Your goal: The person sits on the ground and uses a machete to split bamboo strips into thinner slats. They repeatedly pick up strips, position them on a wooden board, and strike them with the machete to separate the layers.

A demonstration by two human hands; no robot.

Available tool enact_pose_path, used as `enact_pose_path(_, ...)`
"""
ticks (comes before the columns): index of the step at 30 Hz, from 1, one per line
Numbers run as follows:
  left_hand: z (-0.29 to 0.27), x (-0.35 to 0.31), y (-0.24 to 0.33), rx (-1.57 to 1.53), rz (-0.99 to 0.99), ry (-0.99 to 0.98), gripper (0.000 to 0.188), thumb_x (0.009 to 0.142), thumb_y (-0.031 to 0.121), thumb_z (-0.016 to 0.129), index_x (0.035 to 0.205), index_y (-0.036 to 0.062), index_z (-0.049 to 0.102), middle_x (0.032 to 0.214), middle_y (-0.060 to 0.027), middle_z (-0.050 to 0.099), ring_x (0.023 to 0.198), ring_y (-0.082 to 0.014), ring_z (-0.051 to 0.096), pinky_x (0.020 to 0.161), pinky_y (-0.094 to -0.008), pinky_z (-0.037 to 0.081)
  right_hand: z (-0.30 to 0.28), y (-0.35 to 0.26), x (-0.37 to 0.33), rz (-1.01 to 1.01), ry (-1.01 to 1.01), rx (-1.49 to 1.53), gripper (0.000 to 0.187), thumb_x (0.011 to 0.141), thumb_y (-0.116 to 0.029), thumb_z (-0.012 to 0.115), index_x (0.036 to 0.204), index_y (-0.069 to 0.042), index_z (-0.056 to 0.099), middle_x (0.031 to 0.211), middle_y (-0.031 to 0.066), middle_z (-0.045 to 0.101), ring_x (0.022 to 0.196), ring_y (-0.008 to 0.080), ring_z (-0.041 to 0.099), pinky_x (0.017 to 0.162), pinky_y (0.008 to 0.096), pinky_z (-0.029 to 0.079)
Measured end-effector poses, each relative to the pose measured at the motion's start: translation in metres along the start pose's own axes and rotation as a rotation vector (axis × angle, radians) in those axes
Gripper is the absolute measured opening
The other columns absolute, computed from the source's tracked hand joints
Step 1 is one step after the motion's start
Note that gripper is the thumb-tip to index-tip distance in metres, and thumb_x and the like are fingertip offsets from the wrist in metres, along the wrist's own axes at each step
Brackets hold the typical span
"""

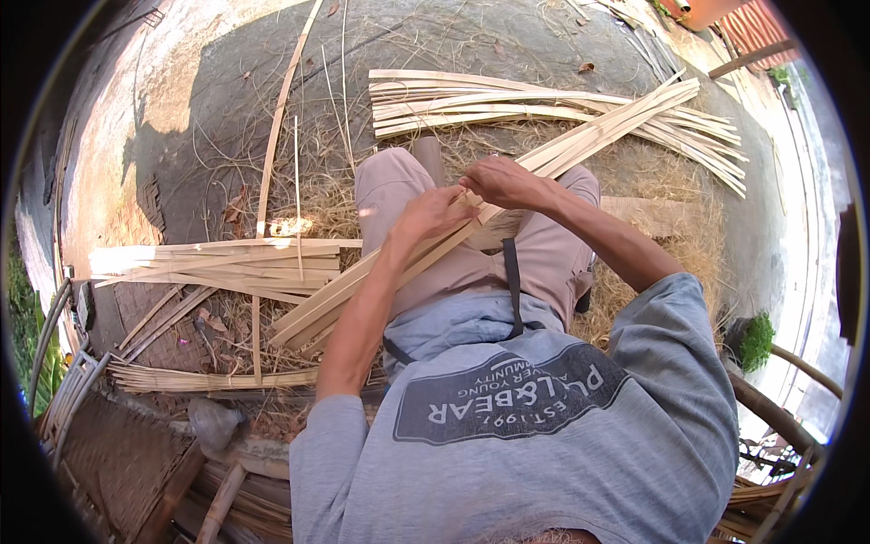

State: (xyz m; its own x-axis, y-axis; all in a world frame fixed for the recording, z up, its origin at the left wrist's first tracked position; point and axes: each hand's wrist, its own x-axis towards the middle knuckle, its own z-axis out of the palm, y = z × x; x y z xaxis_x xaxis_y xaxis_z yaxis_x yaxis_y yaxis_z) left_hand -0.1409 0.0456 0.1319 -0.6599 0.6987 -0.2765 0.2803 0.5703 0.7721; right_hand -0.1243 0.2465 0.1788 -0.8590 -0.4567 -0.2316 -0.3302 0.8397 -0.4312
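Observation:
A bundle of long, pale split-bamboo strips point(598, 136) lies slantwise across my lap, its lower left end beside my left forearm and its upper right end resting over a second stack. At the middle of the bundle my left hand point(433, 216) is closed, with its fingers over the strips. Right beside it, my right hand point(501, 181) is closed like a fist on the bundle's upper side. Its fingers are curled, and whatever they pinch is hidden. The fingertips of both hands almost meet.
A stack of bamboo strips point(489, 100) lies ahead on the ground; another stack point(217, 263) lies at the left, with a flat bundle point(208, 378) below it. Thin fibrous shavings point(317, 195) litter the ground. One long strip point(281, 113) crosses at the left. A green plant point(755, 340) stands right.

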Motion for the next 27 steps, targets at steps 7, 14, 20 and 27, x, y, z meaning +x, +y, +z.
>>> enact_pose_path(7, 0.004, -0.009, 0.034, 0.149, -0.177, 0.030, 0.045, 0.094, 0.050, 0.061, 0.108, 0.0081, 0.073, 0.103, -0.0202, 0.074, 0.103, -0.0410, 0.069, 0.089, -0.0512, 0.053, -0.026, 0.008, 0.000, -0.433, 0.009, -0.172, 0.011, 0.088, -0.009, 0.060, 0.094, 0.000, 0.063, 0.089, 0.0138, 0.062, 0.088, 0.0342, 0.067, 0.074, 0.0444, 0.054)
enact_pose_path(14, 0.016, -0.020, 0.051, 0.168, -0.179, 0.163, 0.035, 0.095, 0.042, 0.059, 0.101, 0.0093, 0.072, 0.096, -0.0201, 0.074, 0.094, -0.0410, 0.071, 0.083, -0.0543, 0.053, -0.030, 0.011, -0.015, -0.344, -0.015, -0.333, 0.006, 0.084, -0.003, 0.062, 0.080, 0.000, 0.064, 0.085, 0.0167, 0.062, 0.076, 0.0325, 0.068, 0.065, 0.0437, 0.054)
enact_pose_path(20, 0.025, -0.020, 0.045, 0.200, -0.154, 0.223, 0.027, 0.093, 0.034, 0.061, 0.100, 0.0116, 0.072, 0.086, -0.0195, 0.073, 0.087, -0.0414, 0.071, 0.079, -0.0537, 0.054, 0.000, -0.014, -0.044, -0.220, -0.025, -0.166, 0.010, 0.081, -0.001, 0.061, 0.077, 0.006, 0.068, 0.080, 0.0214, 0.068, 0.072, 0.0357, 0.069, 0.065, 0.0443, 0.055)
enact_pose_path(27, 0.030, -0.018, 0.039, 0.151, -0.118, 0.265, 0.026, 0.094, 0.035, 0.062, 0.102, 0.0133, 0.074, 0.084, -0.0194, 0.073, 0.080, -0.0394, 0.071, 0.076, -0.0510, 0.054, -0.027, 0.000, -0.001, 0.115, -0.436, 0.470, 0.032, 0.097, -0.018, 0.052, 0.094, 0.009, 0.068, 0.090, 0.0250, 0.071, 0.071, 0.0326, 0.074, 0.068, 0.0449, 0.056)
